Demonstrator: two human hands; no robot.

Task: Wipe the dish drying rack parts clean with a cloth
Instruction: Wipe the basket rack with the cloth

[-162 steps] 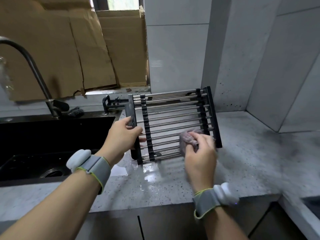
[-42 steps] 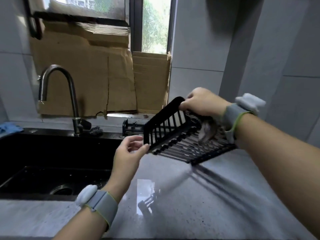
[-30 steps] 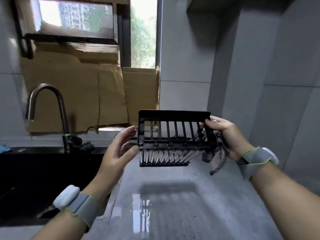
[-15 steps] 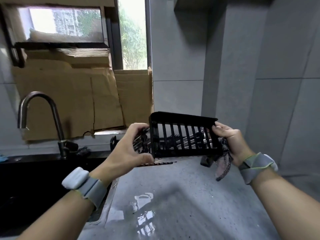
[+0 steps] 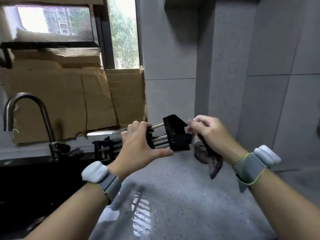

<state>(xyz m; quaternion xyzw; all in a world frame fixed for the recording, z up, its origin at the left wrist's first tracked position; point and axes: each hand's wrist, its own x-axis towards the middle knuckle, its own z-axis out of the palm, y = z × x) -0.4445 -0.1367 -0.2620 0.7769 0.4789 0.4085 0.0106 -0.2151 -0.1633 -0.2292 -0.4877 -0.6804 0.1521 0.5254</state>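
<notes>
A black dish rack part (image 5: 175,135) with steel rods is held in the air above the counter, turned nearly end-on to me. My left hand (image 5: 138,148) grips its left end, fingers curled round the black bar and thumb stretched out under the rods. My right hand (image 5: 210,134) holds a crumpled grey cloth (image 5: 207,156) beside the rack's right end; the cloth hangs below the palm. Whether the cloth touches the rack is hidden by the fingers.
A wet speckled grey counter (image 5: 181,196) lies below. A black sink (image 5: 34,184) with a curved steel tap (image 5: 43,118) is on the left. Another black rack part (image 5: 105,148) sits by the sink's back edge. Cardboard (image 5: 69,101) covers the window; tiled walls stand right.
The rack has swung from facing me broadside to nearly end-on. My left hand now wraps the left end. My right hand has come off the frame's corner and lifted with the cloth.
</notes>
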